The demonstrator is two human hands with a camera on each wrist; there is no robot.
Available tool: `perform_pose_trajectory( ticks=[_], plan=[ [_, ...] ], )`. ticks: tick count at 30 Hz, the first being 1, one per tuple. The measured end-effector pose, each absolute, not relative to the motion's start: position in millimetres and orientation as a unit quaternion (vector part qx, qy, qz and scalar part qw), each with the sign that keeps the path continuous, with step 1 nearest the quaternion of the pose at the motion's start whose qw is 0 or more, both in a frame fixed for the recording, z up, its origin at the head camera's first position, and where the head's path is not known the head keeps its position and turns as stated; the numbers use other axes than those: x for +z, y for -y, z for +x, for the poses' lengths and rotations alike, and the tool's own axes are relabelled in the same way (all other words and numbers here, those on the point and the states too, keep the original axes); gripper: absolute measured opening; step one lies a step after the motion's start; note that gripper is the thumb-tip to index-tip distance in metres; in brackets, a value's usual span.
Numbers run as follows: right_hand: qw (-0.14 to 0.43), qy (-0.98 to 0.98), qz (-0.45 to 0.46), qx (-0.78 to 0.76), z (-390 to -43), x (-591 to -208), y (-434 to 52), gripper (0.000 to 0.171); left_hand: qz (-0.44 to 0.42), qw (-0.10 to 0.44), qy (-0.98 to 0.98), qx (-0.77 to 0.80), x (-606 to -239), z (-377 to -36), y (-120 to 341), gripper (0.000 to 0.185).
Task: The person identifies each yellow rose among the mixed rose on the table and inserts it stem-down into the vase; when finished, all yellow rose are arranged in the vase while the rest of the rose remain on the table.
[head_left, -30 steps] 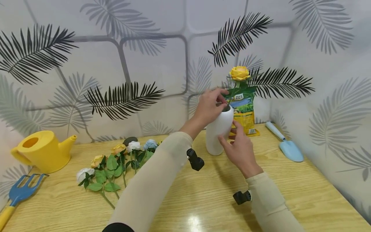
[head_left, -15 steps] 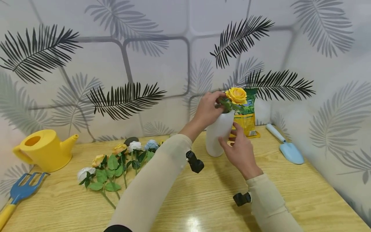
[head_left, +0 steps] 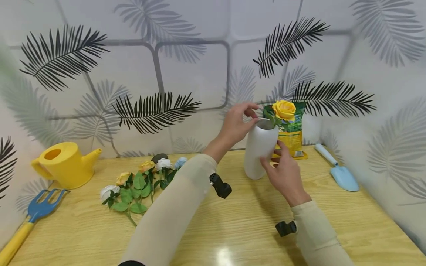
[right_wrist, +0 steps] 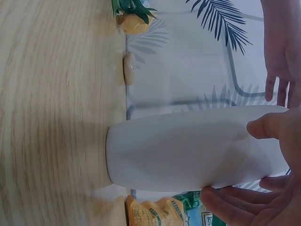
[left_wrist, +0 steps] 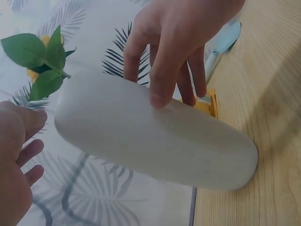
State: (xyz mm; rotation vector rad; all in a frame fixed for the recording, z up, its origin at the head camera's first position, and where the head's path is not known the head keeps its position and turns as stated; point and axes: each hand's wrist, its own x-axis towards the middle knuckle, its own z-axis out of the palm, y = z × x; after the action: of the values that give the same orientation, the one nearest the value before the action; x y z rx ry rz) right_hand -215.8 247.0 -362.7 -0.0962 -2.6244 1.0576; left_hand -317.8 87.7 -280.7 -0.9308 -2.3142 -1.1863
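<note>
A tall white vase (head_left: 261,153) stands on the wooden table, with a yellow rose (head_left: 284,110) in its mouth leaning to the right. Green leaves (left_wrist: 42,61) show at the rim in the left wrist view, while most of the stem is hidden inside. My right hand (head_left: 284,173) holds the vase's body from the right, thumb in front and fingers along the far side, as the right wrist view also shows. Beside the left of the rim is my left hand (head_left: 234,122), fingers loosely bent, with nothing between them.
Behind the vase leans a green and yellow bag (head_left: 293,142). A light blue trowel (head_left: 342,177) lies to the right. Several cut roses (head_left: 136,190), a dark stone (head_left: 159,158), a yellow watering can (head_left: 68,166) and a blue hand fork (head_left: 41,207) are on the left.
The yellow rose has gone down into the vase and tipped to the right. My left hand has let go of it and drawn slightly left. The right hand keeps its hold on the vase.
</note>
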Motion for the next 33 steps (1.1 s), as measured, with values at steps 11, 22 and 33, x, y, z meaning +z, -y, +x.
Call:
perform_pose_trajectory(
  ticks=[11, 22, 33],
  plan=[
    [0.154, 0.919, -0.036, 0.361, -212.5, -361.3, -244.7, 0.080, -0.320, 0.209, 0.811, -0.442, -297.0, -297.1, -8.6, 0.029],
    [0.160, 0.916, -0.030, 0.366, -214.6, -362.4, -242.2, 0.079, -0.258, 0.092, 0.871, -0.408, -352.1, -252.9, 55.8, 0.025],
    [0.154, 0.916, -0.036, 0.369, -215.0, -361.2, -241.6, 0.079, -0.191, 0.042, 0.938, -0.286, -395.2, -213.8, 75.8, 0.025]
  ],
)
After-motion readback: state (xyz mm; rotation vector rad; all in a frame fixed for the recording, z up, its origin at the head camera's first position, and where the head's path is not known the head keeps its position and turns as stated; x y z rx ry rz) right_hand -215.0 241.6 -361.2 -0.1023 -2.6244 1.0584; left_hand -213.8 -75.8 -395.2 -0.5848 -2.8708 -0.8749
